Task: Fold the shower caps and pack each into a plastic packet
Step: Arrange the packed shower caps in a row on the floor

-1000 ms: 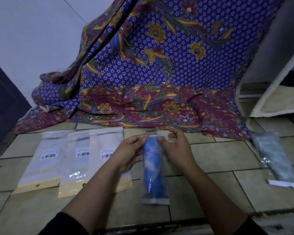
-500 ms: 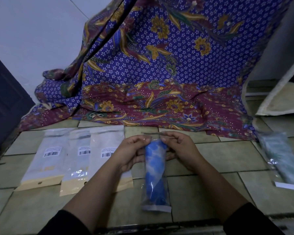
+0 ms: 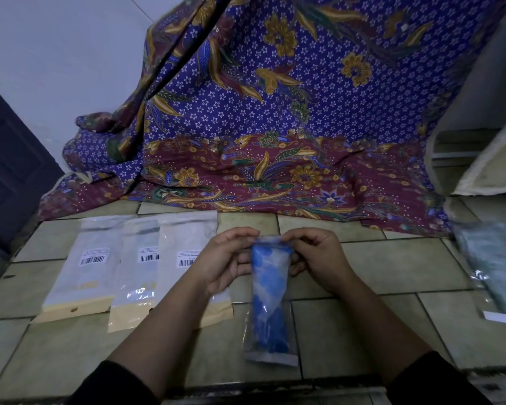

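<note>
Pinching the top edge of a clear plastic packet [image 3: 270,323] between both hands, a person works at what looks like the seal. The folded blue shower cap [image 3: 268,287] is already fully inside. A second ago the right hand [image 3: 319,258] had fingers lifted above the packet's mouth. It has since dropped level with the left hand [image 3: 225,258], and the two have drawn together at the mouth. The packet itself has hardly shifted: its near end rests on the tiled floor [image 3: 392,287] and its top is raised slightly in the grip. Judging by this, the stuffing is done and closing the mouth is the step in hand, so this cap is close to packed.

Each hand grips a top corner, with the thumb over the edge, the fingers curled underneath and the knuckles up. The forearms, in dark sleeves, converge on the packet from the near side.

Left of the packet, three flat packets with barcode labels [image 3: 140,273] lie side by side; whether they are filled cannot be told. Well to the right of the packet lies a packet with greenish contents [image 3: 491,267]. Beyond it, a patterned cloth [image 3: 275,127] drapes down onto the floor.
</note>
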